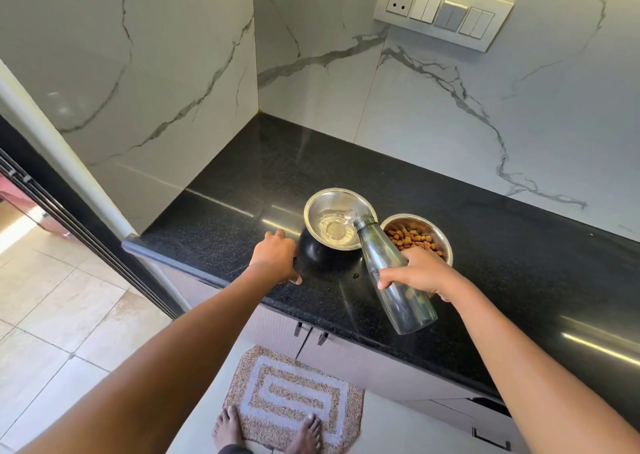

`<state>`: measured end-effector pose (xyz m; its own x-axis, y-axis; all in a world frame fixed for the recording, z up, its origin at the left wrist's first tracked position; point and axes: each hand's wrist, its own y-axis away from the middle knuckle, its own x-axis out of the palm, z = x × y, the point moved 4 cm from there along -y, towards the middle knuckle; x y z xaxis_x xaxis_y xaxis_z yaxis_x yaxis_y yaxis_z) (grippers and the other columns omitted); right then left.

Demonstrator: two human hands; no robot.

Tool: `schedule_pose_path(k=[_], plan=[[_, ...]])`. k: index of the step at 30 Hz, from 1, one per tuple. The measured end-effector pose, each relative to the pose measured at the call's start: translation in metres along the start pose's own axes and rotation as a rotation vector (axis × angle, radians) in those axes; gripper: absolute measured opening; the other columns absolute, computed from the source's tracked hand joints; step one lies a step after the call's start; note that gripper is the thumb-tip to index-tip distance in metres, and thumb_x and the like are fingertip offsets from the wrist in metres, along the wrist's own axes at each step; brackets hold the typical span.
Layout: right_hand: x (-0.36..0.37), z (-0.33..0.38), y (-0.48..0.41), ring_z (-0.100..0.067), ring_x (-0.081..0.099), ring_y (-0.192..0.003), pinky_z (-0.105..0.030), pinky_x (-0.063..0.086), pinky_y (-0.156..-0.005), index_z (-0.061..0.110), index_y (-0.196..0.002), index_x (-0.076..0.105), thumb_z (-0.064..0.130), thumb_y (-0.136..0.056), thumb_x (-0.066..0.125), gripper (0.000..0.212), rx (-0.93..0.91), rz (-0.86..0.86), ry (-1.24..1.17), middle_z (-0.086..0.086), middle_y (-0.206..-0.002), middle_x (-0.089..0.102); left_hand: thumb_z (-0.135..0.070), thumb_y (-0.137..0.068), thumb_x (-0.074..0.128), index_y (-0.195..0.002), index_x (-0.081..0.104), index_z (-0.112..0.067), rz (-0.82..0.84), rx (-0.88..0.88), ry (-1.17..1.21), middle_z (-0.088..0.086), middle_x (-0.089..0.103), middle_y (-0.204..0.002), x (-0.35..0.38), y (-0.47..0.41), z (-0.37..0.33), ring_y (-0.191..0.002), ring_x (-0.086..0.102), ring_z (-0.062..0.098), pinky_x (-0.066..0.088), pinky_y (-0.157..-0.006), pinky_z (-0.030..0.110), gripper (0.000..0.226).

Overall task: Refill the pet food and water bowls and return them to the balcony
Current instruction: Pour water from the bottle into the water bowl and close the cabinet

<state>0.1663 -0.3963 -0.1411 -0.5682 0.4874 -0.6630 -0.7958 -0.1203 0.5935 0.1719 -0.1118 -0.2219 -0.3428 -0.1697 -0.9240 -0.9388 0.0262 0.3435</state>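
Observation:
Two steel pet bowls stand side by side on the black granite counter. The water bowl, black outside, holds a little clear water. To its right, the food bowl is filled with brown kibble. My right hand grips a clear glass bottle, tilted with its mouth over the water bowl's rim, and water runs out of it. My left hand rests on the counter just left of the water bowl, fingers curled, nothing visible in it.
Marble-pattern walls close the counter at the back and left. A switch panel sits high on the back wall. Below are cabinet doors, a patterned mat under my feet, and a sliding door track at left.

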Motion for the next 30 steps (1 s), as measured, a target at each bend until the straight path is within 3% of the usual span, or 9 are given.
schedule_pose_path(k=[14, 30], plan=[[-0.006, -0.001, 0.000, -0.024, 0.077, -0.092, -0.046, 0.065, -0.086, 0.020, -0.096, 0.076, 0.054, -0.056, 0.084, 0.053, 0.013, 0.027, -0.005, -0.004, -0.097, 0.080, -0.059, -0.071, 0.085, -0.134, 0.066, -0.017, 0.006, 0.020, -0.015, 0.010, 0.053, -0.137, -0.002, 0.003, -0.001, -0.133, 0.046, 0.033, 0.052, -0.104, 0.046, 0.078], [-0.012, -0.002, 0.004, -0.021, 0.076, -0.093, -0.036, 0.063, -0.078, 0.018, -0.103, 0.073, 0.044, -0.073, 0.086, 0.042, 0.026, 0.017, 0.011, -0.005, -0.102, 0.078, -0.055, -0.078, 0.082, -0.147, 0.056, -0.024, 0.076, 0.093, -0.136, 0.011, 0.047, -0.142, -0.004, 0.012, 0.002, -0.137, 0.041, 0.034, 0.051, -0.107, 0.046, 0.080]])
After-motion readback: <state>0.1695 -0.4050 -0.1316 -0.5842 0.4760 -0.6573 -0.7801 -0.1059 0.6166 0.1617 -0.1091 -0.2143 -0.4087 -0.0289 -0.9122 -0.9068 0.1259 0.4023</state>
